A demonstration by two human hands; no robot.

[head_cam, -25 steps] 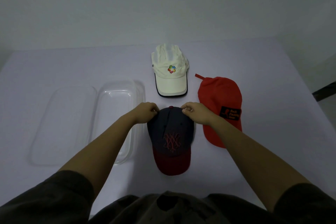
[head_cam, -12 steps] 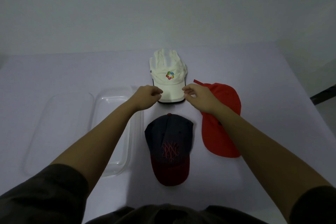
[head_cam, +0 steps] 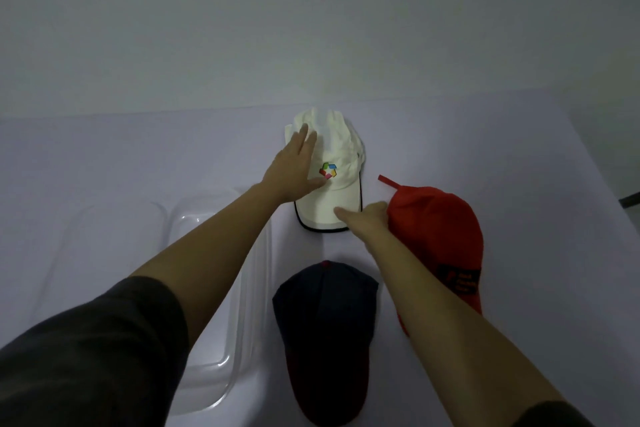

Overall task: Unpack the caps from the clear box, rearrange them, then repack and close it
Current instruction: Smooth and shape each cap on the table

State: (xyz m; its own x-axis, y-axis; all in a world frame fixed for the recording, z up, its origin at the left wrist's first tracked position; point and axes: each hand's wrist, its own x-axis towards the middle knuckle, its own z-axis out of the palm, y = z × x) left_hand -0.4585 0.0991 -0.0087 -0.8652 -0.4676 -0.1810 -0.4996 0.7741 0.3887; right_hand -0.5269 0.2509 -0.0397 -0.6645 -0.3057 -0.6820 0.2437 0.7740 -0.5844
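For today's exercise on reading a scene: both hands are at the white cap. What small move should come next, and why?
Probably flatten and fold the white cap. The left hand lies open on its crown and the right hand pins its brim, so it is held but not lifted. The clear box beside it sits open, with no cap in it.

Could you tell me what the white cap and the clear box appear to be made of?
White cap: seemingly thin woven fabric, matte; its crown lies crumpled and creased. Clear box: probably rigid plastic, glossy; the table shows through it and its rounded rim catches highlights.
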